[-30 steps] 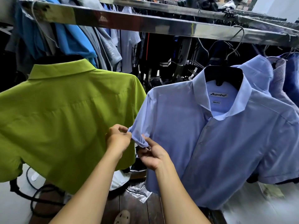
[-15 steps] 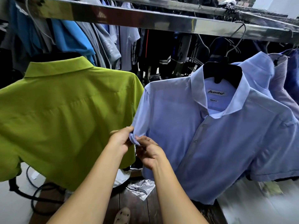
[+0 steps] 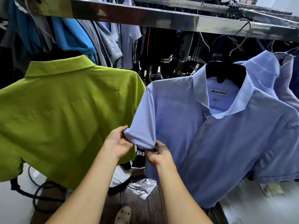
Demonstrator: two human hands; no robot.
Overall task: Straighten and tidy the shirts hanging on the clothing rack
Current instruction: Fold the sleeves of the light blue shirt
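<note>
A light blue short-sleeved shirt (image 3: pixel 218 143) hangs facing me on a black hanger (image 3: pixel 224 71) from the steel rail (image 3: pixel 161 18). Its near sleeve (image 3: pixel 142 125) hangs down in the middle of the view. My left hand (image 3: pixel 118 143) pinches the left end of the sleeve hem. My right hand (image 3: pixel 157 153) pinches the hem's right end from below. A lime green shirt (image 3: pixel 64 118) hangs on the left with its back to me, just behind my left hand.
More blue and striped shirts (image 3: pixel 284 78) hang to the right on the same rail. A second row of blue, grey and dark clothes (image 3: pixel 103 42) hangs behind. Below are a dark wooden floor, black cables (image 3: pixel 38 191), plastic bags (image 3: pixel 142 186) and a sandal (image 3: pixel 123 215).
My hands have moved apart along the sleeve hem, and the bunched sleeve now hangs spread and smoother. The view has shifted slightly closer.
</note>
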